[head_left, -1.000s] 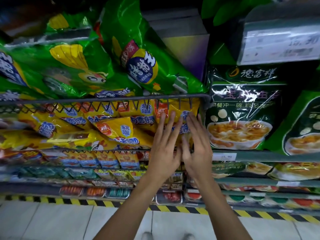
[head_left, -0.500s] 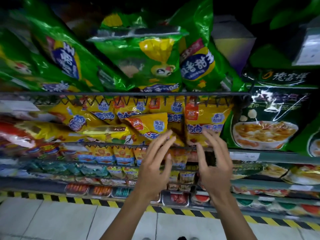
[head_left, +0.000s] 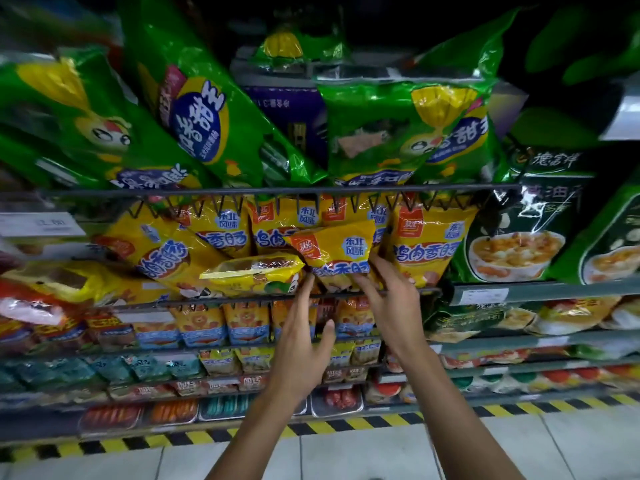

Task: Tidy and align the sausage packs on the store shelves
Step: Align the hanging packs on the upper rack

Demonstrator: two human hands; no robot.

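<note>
Now both hands have closed in on the tilted yellow sausage pack [head_left: 332,252]: right hand [head_left: 388,299] apparently pinching its lower edge, left hand [head_left: 304,337] spread beside it, straightening underway.

head view, close, facing shelves [head_left: 540,293]

Yellow sausage pack [head_left: 334,252] tilted, in front of upright yellow packs [head_left: 427,244]
</note>
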